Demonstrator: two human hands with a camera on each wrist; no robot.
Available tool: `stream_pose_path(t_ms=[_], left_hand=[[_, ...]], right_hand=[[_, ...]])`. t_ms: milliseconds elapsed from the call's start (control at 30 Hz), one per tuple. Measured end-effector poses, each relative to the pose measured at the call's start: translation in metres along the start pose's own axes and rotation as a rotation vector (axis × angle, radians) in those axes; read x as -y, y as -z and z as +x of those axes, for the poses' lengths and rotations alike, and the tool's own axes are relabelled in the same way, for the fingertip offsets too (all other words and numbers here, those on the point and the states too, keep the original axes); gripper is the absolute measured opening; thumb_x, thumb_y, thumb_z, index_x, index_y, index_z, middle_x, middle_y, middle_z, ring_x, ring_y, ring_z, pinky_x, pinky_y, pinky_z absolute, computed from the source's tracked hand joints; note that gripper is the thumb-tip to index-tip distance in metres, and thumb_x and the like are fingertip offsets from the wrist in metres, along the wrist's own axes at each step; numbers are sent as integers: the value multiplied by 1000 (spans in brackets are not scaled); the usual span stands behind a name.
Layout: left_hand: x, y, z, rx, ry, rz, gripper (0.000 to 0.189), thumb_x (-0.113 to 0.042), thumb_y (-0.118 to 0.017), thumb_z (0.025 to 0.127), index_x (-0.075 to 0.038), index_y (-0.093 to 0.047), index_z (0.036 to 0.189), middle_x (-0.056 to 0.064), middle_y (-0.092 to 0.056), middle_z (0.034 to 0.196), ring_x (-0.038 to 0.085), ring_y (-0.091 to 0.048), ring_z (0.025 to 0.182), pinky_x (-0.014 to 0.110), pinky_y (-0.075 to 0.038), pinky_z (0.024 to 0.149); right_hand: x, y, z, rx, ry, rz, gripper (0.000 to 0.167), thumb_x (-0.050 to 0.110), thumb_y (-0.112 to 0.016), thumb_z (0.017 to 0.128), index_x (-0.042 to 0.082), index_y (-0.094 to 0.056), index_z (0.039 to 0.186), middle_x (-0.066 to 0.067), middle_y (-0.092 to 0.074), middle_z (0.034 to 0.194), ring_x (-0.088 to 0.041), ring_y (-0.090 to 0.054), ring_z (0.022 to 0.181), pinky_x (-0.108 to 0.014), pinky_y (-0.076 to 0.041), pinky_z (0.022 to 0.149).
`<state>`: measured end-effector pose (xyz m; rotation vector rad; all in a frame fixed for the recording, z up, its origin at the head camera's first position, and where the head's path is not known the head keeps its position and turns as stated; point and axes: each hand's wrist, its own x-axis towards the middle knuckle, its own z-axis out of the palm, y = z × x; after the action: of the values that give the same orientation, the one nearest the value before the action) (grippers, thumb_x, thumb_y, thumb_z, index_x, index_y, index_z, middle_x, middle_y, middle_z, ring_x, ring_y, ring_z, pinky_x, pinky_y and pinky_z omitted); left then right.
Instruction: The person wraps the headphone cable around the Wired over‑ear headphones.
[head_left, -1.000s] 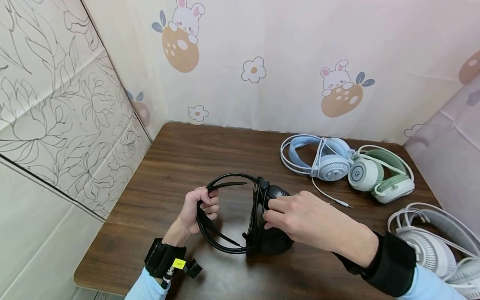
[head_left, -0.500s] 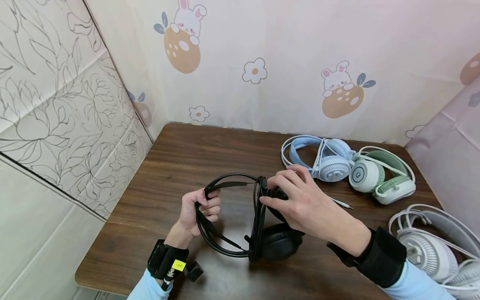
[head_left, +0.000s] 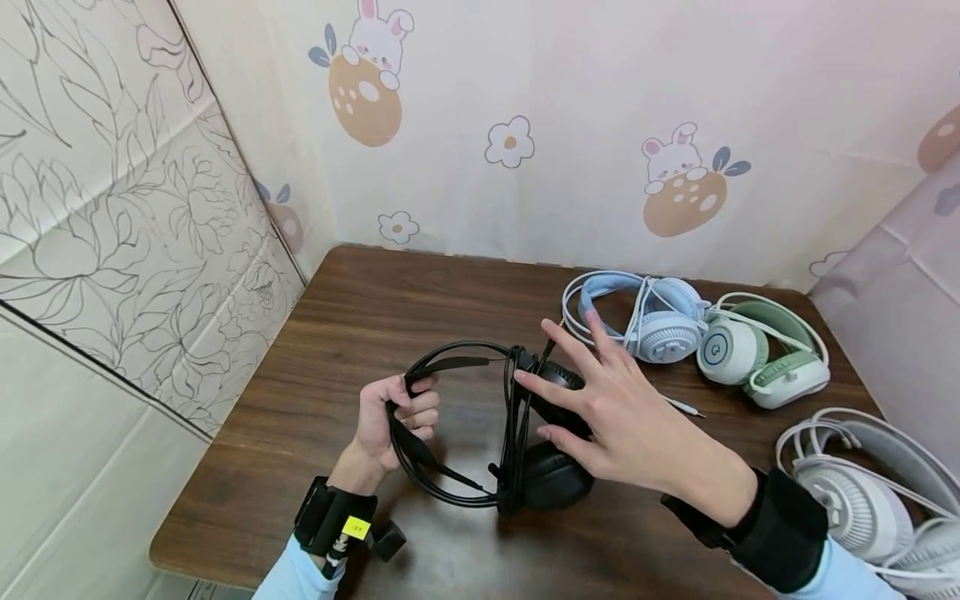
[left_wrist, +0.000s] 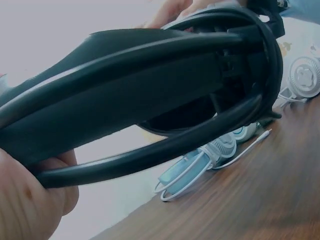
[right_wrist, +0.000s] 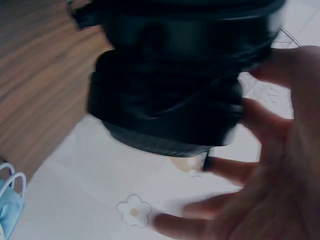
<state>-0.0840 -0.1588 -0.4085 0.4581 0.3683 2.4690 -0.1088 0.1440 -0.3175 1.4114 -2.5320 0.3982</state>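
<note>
Black over-ear headphones (head_left: pixel 553 479) are held above the table, ear cups pointing right and headband left. My left hand (head_left: pixel 390 421) grips the headband (left_wrist: pixel 115 95), fingers curled round it. A black cable (head_left: pixel 513 442) is wound round the headphones between headband and cups. Its thin plug end (head_left: pixel 550 343) sticks up beside my right fingers. My right hand (head_left: pixel 611 408) lies at the ear cups with fingers spread and fairly straight. In the right wrist view, blurred fingers (right_wrist: pixel 235 170) reach past the dark ear cup (right_wrist: pixel 165 110), one at the plug end.
Blue headphones (head_left: pixel 667 333) with a white cable lie at the back right of the wooden table (head_left: pixel 300 467). Green-and-white headphones (head_left: pixel 787 375) sit beside them. White headphones (head_left: pixel 855 508) lie at the right edge. A patterned curtain (head_left: pixel 585 192) hangs behind.
My right hand has moved up from between the ear cups to the wound cable, its fingers spreading apart. The plug end now shows beside them. My left hand keeps its grip on the headband.
</note>
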Motion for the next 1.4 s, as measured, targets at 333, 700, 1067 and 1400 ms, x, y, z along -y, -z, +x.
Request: stream_pose_path(t_ms=[333, 700, 1067, 1400], left_hand=[[1, 2, 6, -57, 49, 24, 9, -5, -45, 82, -14, -45, 84, -7, -15, 64, 7, -10, 53, 20, -13, 48], [-8, 0, -3, -368, 71, 844, 35, -30, -41, 108, -4, -63, 114, 3, -66, 97, 11, -62, 87, 29, -53, 82], [-23, 2, -83, -848, -83, 2178, 66, -46, -61, 99, -17, -43, 156, 10, -51, 152, 36, -54, 136, 59, -47, 104], [-6, 3, -90, -898, -55, 2153, 64, -48, -61, 99, -20, -45, 154, 8, -55, 149, 34, -55, 135, 59, -48, 103]], right_hand=[[-14, -6, 4, 109, 40, -26, 64, 13, -69, 88, 18, -53, 150, -24, -41, 158, 4, -19, 46, -14, -24, 45], [-31, -17, -12, -51, 77, -5, 59, 8, -66, 82, 12, -62, 141, -19, -57, 144, 8, -19, 49, -12, -24, 46], [-63, -55, 19, 99, -85, 1, 49, 15, -63, 91, 7, -62, 139, -29, -59, 138, -1, -20, 43, -23, -26, 47], [-101, -128, 109, 64, -278, -34, 45, 28, -59, 99, 7, -63, 139, -27, -58, 141, -36, -61, 57, -29, -22, 43]])
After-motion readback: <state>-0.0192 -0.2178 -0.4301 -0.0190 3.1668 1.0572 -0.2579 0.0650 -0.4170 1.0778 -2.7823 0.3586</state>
